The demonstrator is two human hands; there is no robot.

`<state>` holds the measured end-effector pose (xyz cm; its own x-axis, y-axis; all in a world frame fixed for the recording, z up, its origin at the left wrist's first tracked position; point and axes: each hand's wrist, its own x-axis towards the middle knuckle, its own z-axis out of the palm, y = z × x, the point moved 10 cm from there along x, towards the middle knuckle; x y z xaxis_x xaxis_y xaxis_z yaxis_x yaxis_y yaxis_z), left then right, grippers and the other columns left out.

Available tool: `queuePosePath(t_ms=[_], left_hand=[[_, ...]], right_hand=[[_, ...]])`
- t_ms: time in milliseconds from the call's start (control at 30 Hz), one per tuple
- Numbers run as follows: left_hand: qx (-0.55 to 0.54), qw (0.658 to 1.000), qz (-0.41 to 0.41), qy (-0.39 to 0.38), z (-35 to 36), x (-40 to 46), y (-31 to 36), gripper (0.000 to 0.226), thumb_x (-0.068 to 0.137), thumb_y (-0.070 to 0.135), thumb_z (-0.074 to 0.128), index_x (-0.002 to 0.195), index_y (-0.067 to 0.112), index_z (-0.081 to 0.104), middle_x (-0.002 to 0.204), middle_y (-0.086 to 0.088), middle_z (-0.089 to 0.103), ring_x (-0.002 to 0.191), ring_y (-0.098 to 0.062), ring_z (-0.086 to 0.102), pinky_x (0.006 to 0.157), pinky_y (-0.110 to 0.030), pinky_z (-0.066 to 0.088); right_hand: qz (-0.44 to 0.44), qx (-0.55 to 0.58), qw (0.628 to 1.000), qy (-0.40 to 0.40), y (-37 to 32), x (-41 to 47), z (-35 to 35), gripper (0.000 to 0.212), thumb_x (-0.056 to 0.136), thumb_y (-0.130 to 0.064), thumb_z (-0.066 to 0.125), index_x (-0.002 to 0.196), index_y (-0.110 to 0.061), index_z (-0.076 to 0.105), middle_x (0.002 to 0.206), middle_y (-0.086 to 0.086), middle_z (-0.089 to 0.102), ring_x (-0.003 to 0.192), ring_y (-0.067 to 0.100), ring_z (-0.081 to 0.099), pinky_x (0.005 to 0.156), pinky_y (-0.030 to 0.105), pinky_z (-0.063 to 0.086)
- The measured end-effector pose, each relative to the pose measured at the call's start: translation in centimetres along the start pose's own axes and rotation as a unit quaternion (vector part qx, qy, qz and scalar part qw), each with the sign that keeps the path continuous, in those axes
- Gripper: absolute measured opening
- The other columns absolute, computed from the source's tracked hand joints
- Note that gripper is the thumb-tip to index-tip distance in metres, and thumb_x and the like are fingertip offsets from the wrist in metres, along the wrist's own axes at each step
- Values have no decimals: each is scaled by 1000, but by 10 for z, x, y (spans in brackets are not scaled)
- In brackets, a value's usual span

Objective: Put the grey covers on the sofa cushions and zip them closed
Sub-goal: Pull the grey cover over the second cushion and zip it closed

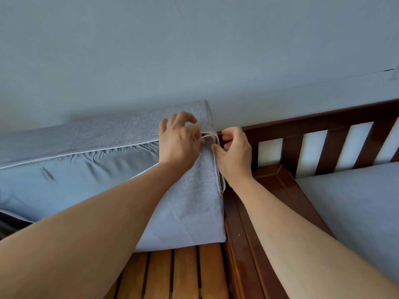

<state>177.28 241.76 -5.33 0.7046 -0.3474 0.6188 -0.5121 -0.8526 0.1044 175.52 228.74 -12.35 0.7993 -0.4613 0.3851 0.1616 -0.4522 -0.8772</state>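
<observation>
Here, left hand [180, 140] and right hand [234, 151] pinch the soft, limp cover [194, 190] at its far-right corner; grip beside the zip [217, 145].

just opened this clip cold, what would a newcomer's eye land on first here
Two bare hands meet at the middle: the left hand and right hand pinch the white-piped corner of a grey woven fabric cushion cover. To the right runs a dark brown slatted wooden sofa frame, with lighter wooden seat slats below.
</observation>
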Motion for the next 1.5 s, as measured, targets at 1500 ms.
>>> queuePosePath(t_ms=[1500], left_hand=[[-41,972,59,224,9,-27,0,17,87,18,54,83,2,53,87,-12,57,80,-26,47,62,-25,25]], right_hand=[[245,158,953,79,226,-96,89,22,85,1,53,80,-13,69,80,7,69,78,18,65,66,18,45]])
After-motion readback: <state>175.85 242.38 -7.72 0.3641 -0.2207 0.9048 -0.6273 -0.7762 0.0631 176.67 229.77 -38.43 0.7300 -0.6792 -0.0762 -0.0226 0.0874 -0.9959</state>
